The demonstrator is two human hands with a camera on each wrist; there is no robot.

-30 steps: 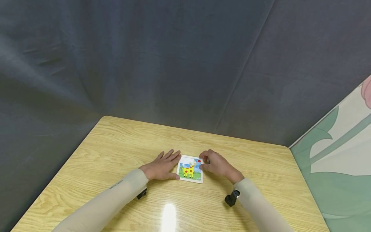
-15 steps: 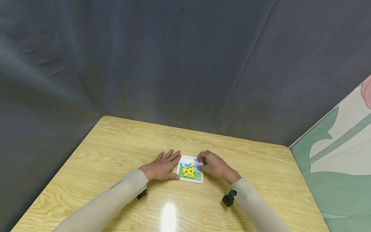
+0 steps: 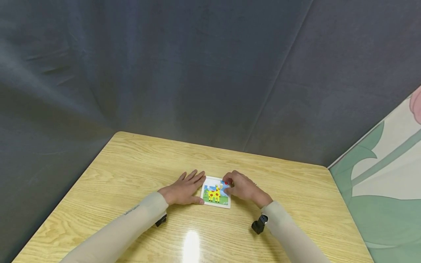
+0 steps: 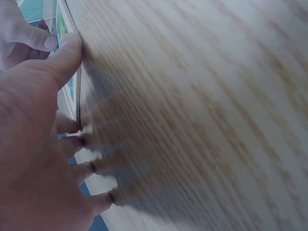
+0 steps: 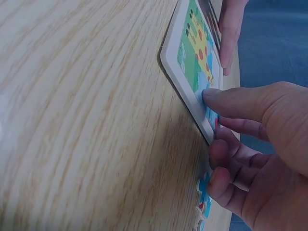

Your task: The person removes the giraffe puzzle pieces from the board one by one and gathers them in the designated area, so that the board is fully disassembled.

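A small giraffe jigsaw puzzle (image 3: 213, 197) in a white frame lies flat on the table. White backing shows along its upper left part. My left hand (image 3: 184, 190) rests at the frame's left edge, fingers spread; its thumb (image 4: 67, 55) lies against the frame in the left wrist view. At the upper right corner, my right hand (image 3: 245, 188) pinches a blue puzzle piece (image 5: 210, 115) with a red spot, thumb on one side and a finger on the other. The piece sits in that corner, partly covered by the fingers.
Loose puzzle pieces (image 5: 204, 197) lie on the table beneath the right hand, mostly hidden from the head view. The wooden table (image 3: 148, 157) has a dark curtain (image 3: 197, 73) behind it. A patterned cloth (image 3: 388, 190) hangs at the right.
My right hand has shifted slightly left, farther over the puzzle's upper right corner, and its fingers now cover more of the red spot. The left hand and frame have stayed put.
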